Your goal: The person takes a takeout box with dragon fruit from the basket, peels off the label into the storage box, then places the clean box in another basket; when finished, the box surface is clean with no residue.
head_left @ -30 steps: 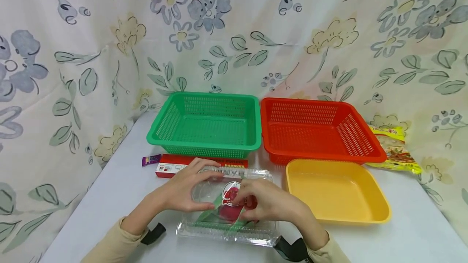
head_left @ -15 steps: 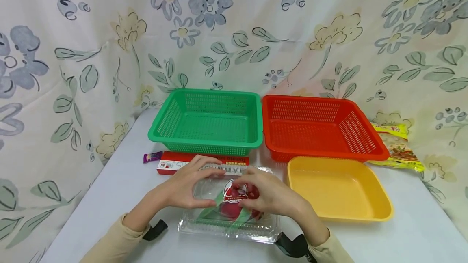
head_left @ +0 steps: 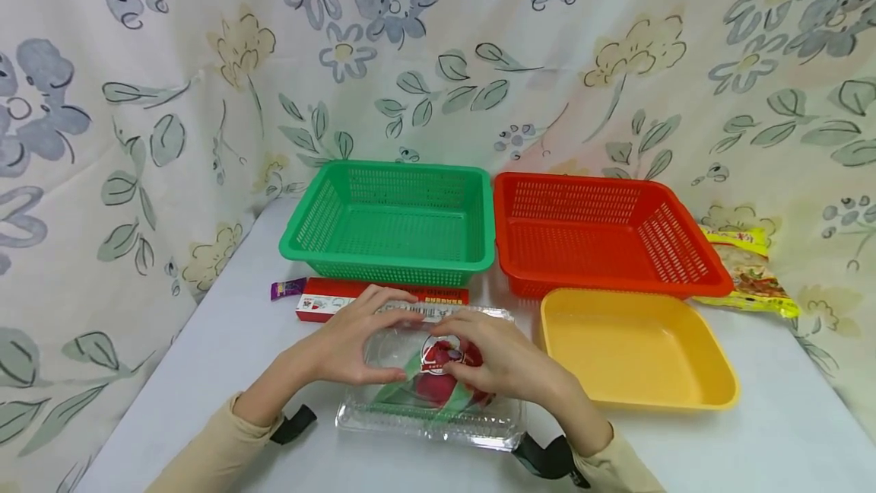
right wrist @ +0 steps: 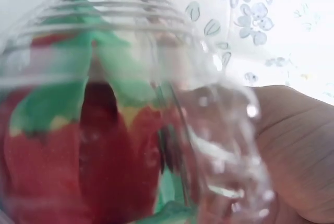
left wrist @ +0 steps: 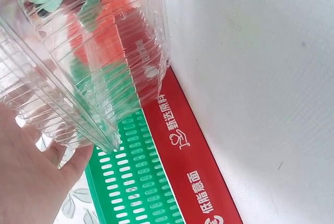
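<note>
A clear plastic clamshell box (head_left: 472, 434) lies on the white table in the head view, with a round label (head_left: 433, 357) on its lid. Through the plastic shows a red fruit with green, scale-like tips (right wrist: 115, 156), like a dragon fruit. My left hand (head_left: 345, 348) is spread over the left part of the lid, thumb and fingers wide apart. Over the right part, by the label, my right hand (head_left: 506, 360) arches with a gap between thumb and fingers. In the left wrist view, the box's ribbed side (left wrist: 115, 93) hides part of my left hand.
A long red carton (head_left: 445, 296) with printing lies behind the box, beside a small purple packet (head_left: 288, 289). Green (head_left: 383, 268) and red (head_left: 616, 287) baskets stand at the back. A yellow tray (head_left: 636, 394) is at right, a yellow snack bag (head_left: 753, 272) beyond it.
My right hand has opened from a tighter curl over the label, showing more of it. My left hand has kept its place on the box. The head view has tilted slightly.
</note>
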### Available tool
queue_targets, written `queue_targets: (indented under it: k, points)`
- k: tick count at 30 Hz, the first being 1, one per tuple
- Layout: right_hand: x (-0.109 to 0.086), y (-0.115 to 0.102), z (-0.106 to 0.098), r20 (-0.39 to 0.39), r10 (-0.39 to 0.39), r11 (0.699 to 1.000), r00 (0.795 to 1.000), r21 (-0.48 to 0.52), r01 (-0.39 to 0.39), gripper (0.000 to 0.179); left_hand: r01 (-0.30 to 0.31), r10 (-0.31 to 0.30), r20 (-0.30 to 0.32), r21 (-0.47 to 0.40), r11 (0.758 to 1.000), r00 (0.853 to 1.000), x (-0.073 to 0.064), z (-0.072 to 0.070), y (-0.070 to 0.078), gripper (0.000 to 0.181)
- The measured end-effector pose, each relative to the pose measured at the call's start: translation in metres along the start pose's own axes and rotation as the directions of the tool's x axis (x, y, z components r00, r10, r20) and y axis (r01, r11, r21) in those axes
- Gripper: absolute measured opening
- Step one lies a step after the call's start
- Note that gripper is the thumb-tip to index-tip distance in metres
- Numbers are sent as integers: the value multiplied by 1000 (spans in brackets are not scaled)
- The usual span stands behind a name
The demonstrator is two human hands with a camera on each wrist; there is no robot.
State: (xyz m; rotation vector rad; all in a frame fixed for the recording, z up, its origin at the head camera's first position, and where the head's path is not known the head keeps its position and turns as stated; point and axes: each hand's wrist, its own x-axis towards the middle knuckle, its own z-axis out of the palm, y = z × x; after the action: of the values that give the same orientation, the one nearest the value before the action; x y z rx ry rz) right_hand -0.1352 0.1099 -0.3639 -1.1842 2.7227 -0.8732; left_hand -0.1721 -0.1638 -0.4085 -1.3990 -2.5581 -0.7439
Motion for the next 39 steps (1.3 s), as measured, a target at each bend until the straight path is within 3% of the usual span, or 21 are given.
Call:
queue_targets:
  k: [7,27,34,39]
  points:
    - [0,0,1,-5,29,999,1000,34,-29,38,14,-14,8,-9,1000,1000,0,0,0,71]
    - [3,5,7,-108,-15,1000,994,1,15,25,15,-15,4,-8,1000,1000,0,0,1,69]
    - [3,4,8,-120,36,996,992,-72,-45,26,17,-17,-2,2,1000,1000,0,0,1,69]
    - [2,5,8,-151,55,996,987,-67,-66,16,17,-17,-4,7,1000,1000,0,0,2,69]
